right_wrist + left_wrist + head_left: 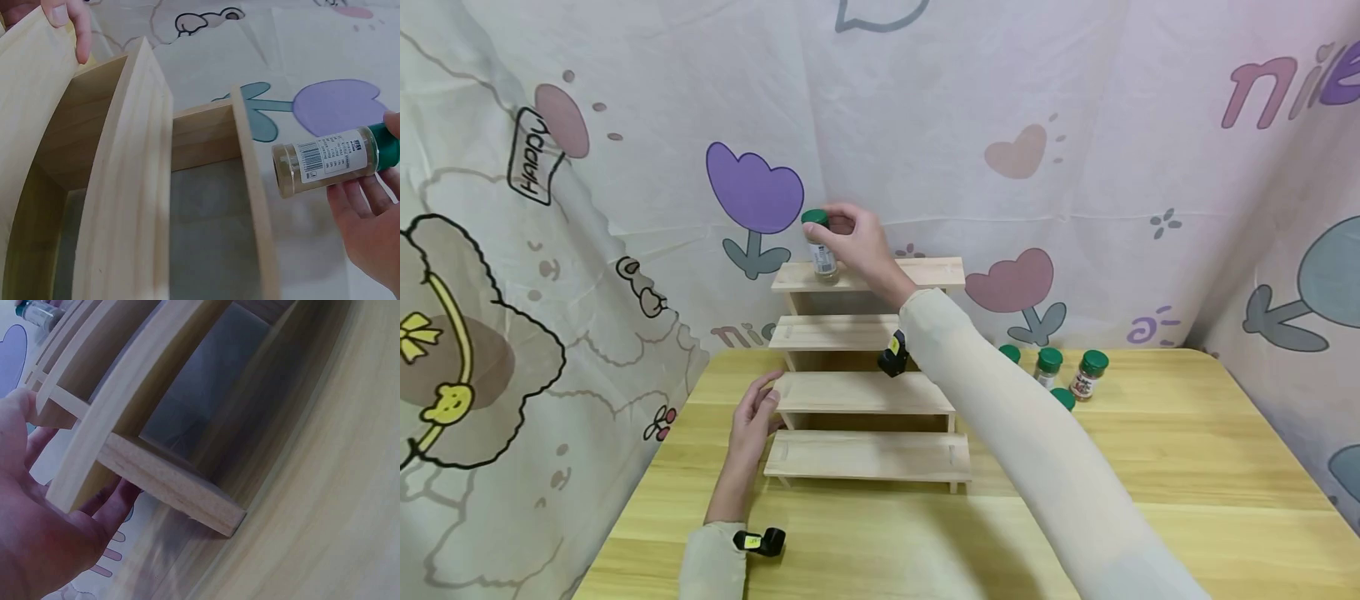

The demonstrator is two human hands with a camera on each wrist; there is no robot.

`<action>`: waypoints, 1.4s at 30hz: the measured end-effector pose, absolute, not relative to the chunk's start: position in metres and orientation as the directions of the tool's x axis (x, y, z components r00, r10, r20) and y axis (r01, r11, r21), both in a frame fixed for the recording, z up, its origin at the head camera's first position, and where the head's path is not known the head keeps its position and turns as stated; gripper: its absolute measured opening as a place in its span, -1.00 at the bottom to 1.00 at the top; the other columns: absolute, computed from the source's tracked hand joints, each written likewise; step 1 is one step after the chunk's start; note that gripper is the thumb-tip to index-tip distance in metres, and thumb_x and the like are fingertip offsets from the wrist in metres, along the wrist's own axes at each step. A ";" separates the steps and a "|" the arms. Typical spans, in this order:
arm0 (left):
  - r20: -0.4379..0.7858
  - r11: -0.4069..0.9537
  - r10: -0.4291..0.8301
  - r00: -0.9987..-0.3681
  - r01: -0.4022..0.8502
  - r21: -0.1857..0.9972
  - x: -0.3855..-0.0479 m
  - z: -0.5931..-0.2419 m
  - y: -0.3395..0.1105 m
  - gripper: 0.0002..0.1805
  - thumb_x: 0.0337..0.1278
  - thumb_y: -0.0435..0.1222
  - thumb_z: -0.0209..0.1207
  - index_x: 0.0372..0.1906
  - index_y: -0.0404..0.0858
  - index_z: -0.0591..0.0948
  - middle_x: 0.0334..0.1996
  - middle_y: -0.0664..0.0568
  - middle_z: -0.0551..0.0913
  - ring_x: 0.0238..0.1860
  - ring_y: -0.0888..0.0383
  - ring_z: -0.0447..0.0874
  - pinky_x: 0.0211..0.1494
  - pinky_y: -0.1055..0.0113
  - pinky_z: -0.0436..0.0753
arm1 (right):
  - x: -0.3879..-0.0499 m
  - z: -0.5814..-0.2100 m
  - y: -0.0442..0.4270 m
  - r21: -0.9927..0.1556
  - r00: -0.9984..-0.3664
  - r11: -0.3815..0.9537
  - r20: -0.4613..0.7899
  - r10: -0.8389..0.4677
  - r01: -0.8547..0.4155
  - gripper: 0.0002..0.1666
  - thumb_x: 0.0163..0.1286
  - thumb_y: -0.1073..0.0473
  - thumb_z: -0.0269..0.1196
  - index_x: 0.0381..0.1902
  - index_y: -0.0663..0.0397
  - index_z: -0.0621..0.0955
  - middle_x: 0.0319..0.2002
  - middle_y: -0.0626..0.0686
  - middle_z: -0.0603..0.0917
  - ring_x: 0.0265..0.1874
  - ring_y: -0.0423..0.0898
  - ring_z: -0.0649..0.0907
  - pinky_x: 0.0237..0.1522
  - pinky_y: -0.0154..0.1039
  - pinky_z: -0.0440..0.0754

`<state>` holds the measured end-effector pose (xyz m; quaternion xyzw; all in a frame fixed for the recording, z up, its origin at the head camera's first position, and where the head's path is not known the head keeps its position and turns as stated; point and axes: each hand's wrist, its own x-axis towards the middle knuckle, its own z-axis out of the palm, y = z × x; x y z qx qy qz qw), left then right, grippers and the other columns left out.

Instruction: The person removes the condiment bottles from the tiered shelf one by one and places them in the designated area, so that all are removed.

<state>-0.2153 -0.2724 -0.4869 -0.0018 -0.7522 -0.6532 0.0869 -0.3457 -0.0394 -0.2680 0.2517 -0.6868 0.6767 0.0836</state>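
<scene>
My right hand [861,246] grips a small clear spice jar [325,161] by its green lid, thumb on one side and fingers on the other. The jar holds a tan powder and has a white barcode label. It is upright at the left end of the top step of a wooden tiered rack [865,393]; the right wrist view shows a narrow gap between its base and that step. Low on the rack's left side, my left hand [754,417] holds the side, thumb by a step's edge and fingers behind, partly hidden in the left wrist view [56,519].
Several green-lidded jars, one a labelled jar [1084,383], stand on the wooden table [1187,450] right of the rack, partly behind my right sleeve [1000,417]. A printed cloth [910,125] hangs right behind the rack.
</scene>
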 end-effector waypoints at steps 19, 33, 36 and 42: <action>0.164 0.162 -0.104 -0.981 0.146 0.976 -0.216 -0.490 -0.274 -0.53 0.65 -0.10 -0.06 0.48 -0.15 0.42 0.09 0.08 0.57 0.04 0.15 0.56 -0.06 0.26 0.71 | -0.302 -0.255 0.014 -0.845 -0.810 -0.166 0.534 -0.241 -0.508 -0.59 0.40 0.22 0.40 0.16 0.23 0.67 -0.01 0.12 0.76 0.03 -0.06 0.73 0.15 -0.22 0.63; 0.122 0.161 -0.107 -0.987 0.104 0.982 -0.215 -0.488 -0.274 -0.52 0.66 -0.12 -0.07 0.50 -0.12 0.40 0.24 0.00 0.52 0.15 0.16 0.46 -0.01 0.30 0.68 | -0.271 -0.264 0.054 -0.867 -0.847 -0.153 0.496 -0.191 -0.473 -0.56 0.35 0.25 0.44 0.17 0.17 0.68 0.04 0.12 0.74 0.08 -0.04 0.72 0.16 -0.18 0.63; 0.125 0.168 -0.107 -0.986 0.106 0.980 -0.215 -0.488 -0.273 -0.52 0.66 -0.11 -0.07 0.50 -0.12 0.39 0.29 -0.05 0.49 0.20 0.16 0.42 0.00 0.30 0.67 | -0.263 -0.266 0.064 -0.873 -0.858 -0.160 0.484 -0.175 -0.460 -0.56 0.34 0.26 0.45 0.17 0.17 0.69 0.04 0.13 0.74 0.08 -0.04 0.72 0.17 -0.18 0.63; 0.147 0.159 -0.112 -0.983 0.128 0.979 -0.216 -0.488 -0.274 -0.52 0.65 -0.11 -0.06 0.49 -0.15 0.41 0.23 -0.05 0.53 0.13 0.14 0.49 -0.02 0.30 0.68 | -0.250 -0.274 0.084 -0.882 -0.867 -0.136 0.469 -0.166 -0.451 -0.57 0.33 0.24 0.46 0.14 0.17 0.70 0.00 0.14 0.76 0.01 -0.03 0.75 0.11 -0.18 0.66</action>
